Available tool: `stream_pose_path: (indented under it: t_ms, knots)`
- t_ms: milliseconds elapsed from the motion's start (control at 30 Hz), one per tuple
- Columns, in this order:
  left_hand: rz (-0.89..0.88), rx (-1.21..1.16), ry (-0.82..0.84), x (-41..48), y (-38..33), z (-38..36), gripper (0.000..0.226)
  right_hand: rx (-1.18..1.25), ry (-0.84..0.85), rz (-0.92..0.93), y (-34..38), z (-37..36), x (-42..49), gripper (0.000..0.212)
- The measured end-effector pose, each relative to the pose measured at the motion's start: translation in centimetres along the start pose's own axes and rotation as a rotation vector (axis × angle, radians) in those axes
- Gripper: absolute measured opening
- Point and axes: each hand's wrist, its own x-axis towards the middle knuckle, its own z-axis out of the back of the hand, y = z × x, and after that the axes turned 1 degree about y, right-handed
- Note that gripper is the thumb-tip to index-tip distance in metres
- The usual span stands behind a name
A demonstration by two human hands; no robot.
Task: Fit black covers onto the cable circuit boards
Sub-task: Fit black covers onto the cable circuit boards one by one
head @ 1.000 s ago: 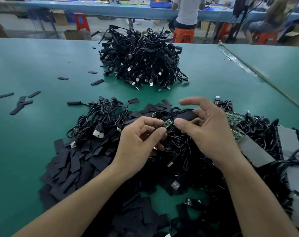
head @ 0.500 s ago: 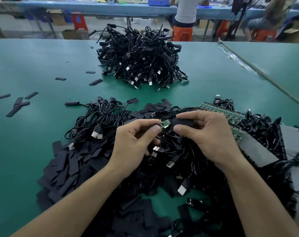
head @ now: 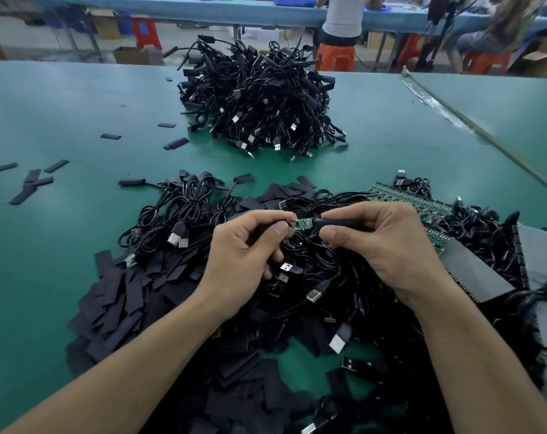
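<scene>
moved: right hand [head: 388, 245] had its index stuck out a second ago; it's now curled down onto the cover [head: 335, 223]. Both hands sit a bit lower in frame.
left hand: left hand [head: 244, 258] pinches the wired end of the board [head: 301, 224], thumb in front, fingers behind.
right hand: wrapped round the cover, thumb under, fingers over.
board: centre frame, between the two hands, held above the cables [head: 313, 277]. Green face mostly bare.
cover: just right of the board, its mouth at the board's right end. Barely on, if at all; can't tell the overlap.
step: I'd call it the start of the slide-on, this cover not yet fitted.
done: far pile [head: 259, 98], upper centre, looks like finished cables, a good heap.
left: loads. Tangle of cables under the hands, loose covers [head: 118, 302] heaped lower left, panel [head: 416, 200] of boards at right.
strays: a few covers [head: 31, 180] scattered left on the table [head: 62, 120].
progress: somewhere mid-batch, my guess.
</scene>
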Motion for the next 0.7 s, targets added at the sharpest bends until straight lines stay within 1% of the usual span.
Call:
stream_pose_path:
  t_ms: [267,500,700]
  knots:
    - [0.010,-0.006,0.004,0.00,-0.06,0.04,0.031,0.011,0.017,-0.001,0.07,0.01,-0.14,0.028]
    - [0.010,0.008,0.006,0.11,0.02,0.05,0.031,0.054,0.024,-0.010,-0.23,0.01,-0.02,0.032]
    - [0.002,0.009,0.007,0.20,0.14,0.03,0.033,0.074,0.071,-0.023,-0.45,0.11,0.00,0.032]
